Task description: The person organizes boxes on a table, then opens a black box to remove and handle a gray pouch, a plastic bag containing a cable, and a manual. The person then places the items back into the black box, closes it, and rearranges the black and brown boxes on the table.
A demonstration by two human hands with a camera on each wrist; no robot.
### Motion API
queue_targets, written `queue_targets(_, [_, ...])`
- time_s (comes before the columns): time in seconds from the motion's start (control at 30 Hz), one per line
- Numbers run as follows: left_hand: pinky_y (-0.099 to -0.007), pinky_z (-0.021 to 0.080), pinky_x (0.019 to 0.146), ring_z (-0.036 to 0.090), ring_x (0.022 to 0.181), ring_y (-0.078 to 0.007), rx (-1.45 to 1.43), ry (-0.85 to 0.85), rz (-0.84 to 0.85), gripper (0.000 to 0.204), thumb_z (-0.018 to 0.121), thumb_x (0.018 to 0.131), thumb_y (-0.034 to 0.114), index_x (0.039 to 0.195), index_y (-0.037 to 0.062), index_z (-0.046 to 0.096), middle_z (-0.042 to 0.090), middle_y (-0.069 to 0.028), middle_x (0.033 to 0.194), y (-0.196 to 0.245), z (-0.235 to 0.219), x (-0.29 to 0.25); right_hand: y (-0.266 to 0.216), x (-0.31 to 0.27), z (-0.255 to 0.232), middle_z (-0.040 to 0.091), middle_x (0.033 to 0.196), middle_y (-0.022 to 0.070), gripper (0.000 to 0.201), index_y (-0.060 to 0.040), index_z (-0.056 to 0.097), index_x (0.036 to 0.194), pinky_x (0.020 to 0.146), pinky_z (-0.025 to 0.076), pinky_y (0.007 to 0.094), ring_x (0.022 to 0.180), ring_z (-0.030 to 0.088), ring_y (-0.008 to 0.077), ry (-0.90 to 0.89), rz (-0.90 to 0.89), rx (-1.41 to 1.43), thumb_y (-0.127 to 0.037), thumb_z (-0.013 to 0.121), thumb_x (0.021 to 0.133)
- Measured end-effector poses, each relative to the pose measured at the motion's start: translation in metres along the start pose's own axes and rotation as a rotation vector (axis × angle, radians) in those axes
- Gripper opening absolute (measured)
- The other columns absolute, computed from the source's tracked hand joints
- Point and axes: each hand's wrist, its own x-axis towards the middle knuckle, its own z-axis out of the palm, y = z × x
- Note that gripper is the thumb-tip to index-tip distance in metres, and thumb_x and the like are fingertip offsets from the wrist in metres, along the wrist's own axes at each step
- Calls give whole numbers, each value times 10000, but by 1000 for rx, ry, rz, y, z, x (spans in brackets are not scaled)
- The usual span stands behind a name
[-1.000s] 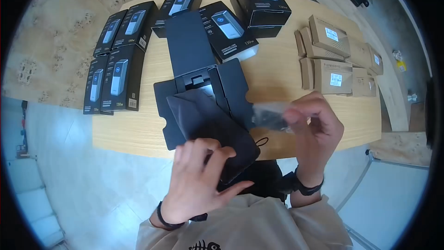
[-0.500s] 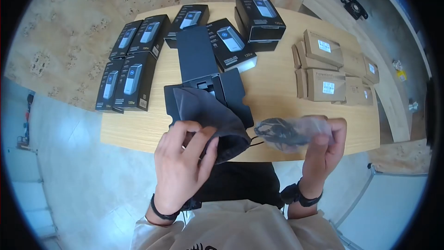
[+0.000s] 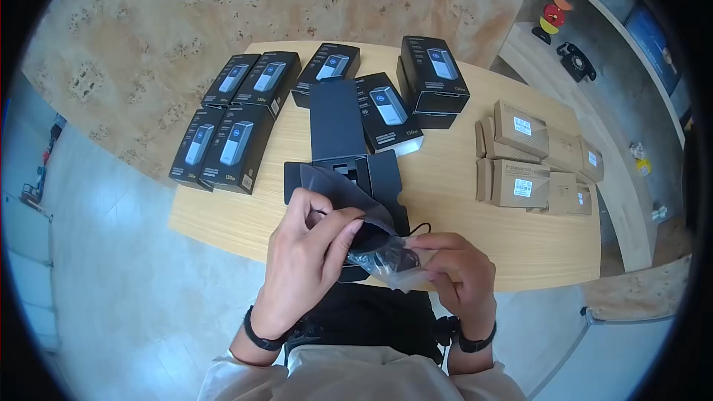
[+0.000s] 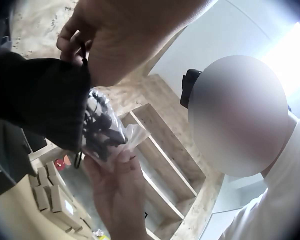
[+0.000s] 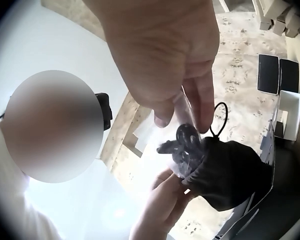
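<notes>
Clear bag [image 3: 386, 264] between 2 hands [image 3: 301, 252] [image 3: 464, 271], apparently partly inside dark pouch [image 3: 345, 194].

In the head view, the tabletop [image 3: 445, 171] is lit evenly, and only soft shadows are cast on it. A whitish glare is reflected by the floor [image 3: 163, 334]. The shelf [image 3: 631, 200] is bent strongly by the wide lens, and the corners are swallowed by black. The smallest print on the black boxes [image 3: 236, 141] cannot be read. Small, sharp highlights are thrown back by the plastic bag [image 3: 382, 266]. In the left wrist view, the upper right is washed out by strong white light, while the pouch [image 4: 40, 100] is rendered almost black. In the right wrist view, the background beside the bag is overexposed.
</notes>
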Motion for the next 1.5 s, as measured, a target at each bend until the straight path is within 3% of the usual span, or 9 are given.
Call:
queue_targets(0.1, [-369,498,625,597,689,-225,-19,-13,27,118,784,938,98,1050,59,783,503,-82,948,2,3,0,-3,10,8,748,1067,89,163,-103,713,908,720,567,373,876,710,296,118,-175,-202,-85,846,817])
queue_targets(0.3, [-358,476,608,565,664,-216,-45,-20,1,118,791,935,105,1045,63,791,494,-78,931,3,0,2,-9,15,24,594,833,21,216,-129,758,933,597,466,361,706,582,233,325,-216,-422,-140,899,770])
queue_targets(0.4, [-345,466,606,556,658,-200,-95,-14,1,125,787,939,96,1059,63,797,490,-74,927,3,-2,2,-10,26,30,612,851,18,243,-126,755,938,586,456,350,701,589,223,221,-250,-367,-150,912,753])
queue_targets(0.47, [-296,426,673,513,763,-170,-188,-9,-107,142,780,931,57,1068,62,819,491,-55,908,5,-4,3,-11,29,30,611,839,18,245,-126,759,925,597,454,348,717,588,223,207,-235,-372,-107,906,730])
queue_targets(0.63, [-295,423,698,508,793,-174,-230,13,-113,123,771,942,72,1053,58,822,491,-48,882,2,-5,6,-13,31,32,623,844,15,247,-127,770,913,611,457,350,730,590,224,214,-227,-408,-52,892,711])
queue_targets(0.7, [-293,422,705,507,804,-176,-255,3,-131,119,770,943,75,1049,58,823,491,-45,875,2,-5,8,-16,36,31,645,943,34,221,-119,761,971,631,501,348,765,625,231,148,-278,-387,-114,879,784])
queue_targets(0.9, [-287,426,721,512,825,-170,-277,53,-122,122,760,943,64,1045,53,825,523,-28,862,0,-14,21,-23,55,33,672,1177,87,172,-97,749,958,768,564,382,951,669,277,107,-200,-433,-115,844,816])
queue_targets(1.13, [-293,444,735,536,838,-168,-250,78,27,119,770,928,68,1030,43,826,572,-36,867,2,-28,43,-35,83,33,685,1169,95,144,-73,729,917,780,566,404,1003,687,285,107,-218,-526,-116,825,819])
queue_targets(1.5, [-272,440,689,536,796,-139,-315,99,27,119,760,955,81,1042,40,830,557,-29,868,4,-22,35,-38,97,20,665,1185,89,234,-39,747,996,920,516,444,1087,650,307,-61,-253,-560,-192,828,838])
